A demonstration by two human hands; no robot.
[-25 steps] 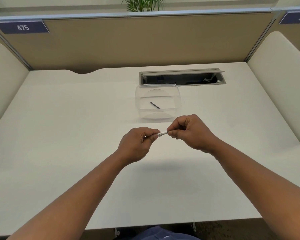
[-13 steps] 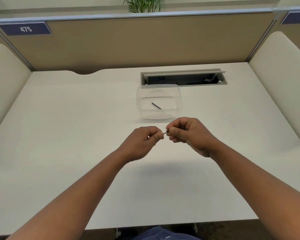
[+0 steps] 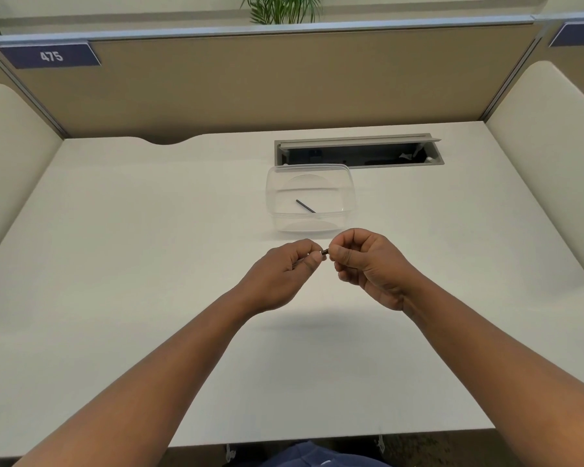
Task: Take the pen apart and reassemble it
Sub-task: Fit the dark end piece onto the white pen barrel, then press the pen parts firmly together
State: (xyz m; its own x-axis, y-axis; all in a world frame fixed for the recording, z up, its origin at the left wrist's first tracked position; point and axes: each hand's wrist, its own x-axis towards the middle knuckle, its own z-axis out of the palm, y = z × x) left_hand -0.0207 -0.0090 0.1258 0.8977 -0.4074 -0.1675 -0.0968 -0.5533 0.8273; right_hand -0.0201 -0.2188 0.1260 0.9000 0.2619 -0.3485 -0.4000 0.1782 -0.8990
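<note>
Above the middle of the white desk (image 3: 122, 264), my left hand (image 3: 285, 276) and my right hand (image 3: 368, 264) meet, both pinching one small pen (image 3: 324, 252). Only a short dark bit of the pen shows between the fingertips; the rest is hidden inside my fists. A thin dark rod, seemingly the pen's refill (image 3: 305, 206), lies inside the clear plastic container (image 3: 273, 197) just beyond my hands.
A grey cable slot (image 3: 358, 153) with its lid up is sunk into the desk behind the container. Tan partition panels close the back, cream side panels stand left and right. The desk's front edge runs just above my lap.
My hands have drawn closer together, so less of the pen shows between them. My right hand has rolled, its fingers now turned more upward. The refill in the container has stayed put.
</note>
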